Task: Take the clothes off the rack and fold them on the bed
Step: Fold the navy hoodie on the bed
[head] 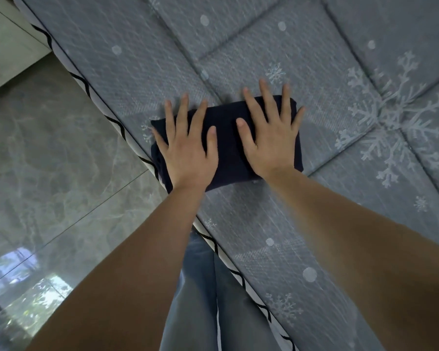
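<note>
Glossy grey tile floor (61, 153) lies to the left beneath us, our jeans (200, 300) nearest, against the edge of the bed (314, 224) with its grey snowflake quilt. Just beyond, a folded dark navy garment (226, 140) lies near that edge. Our left hand (188, 150) and right hand (266, 138) press flat on it, fingers spread, grasping nothing

No readable text, label, brand, number or sign anywhere. Bed cover (314, 72) carried only snowflake and dot print; dark folded garment (226, 138) was plain.
</note>
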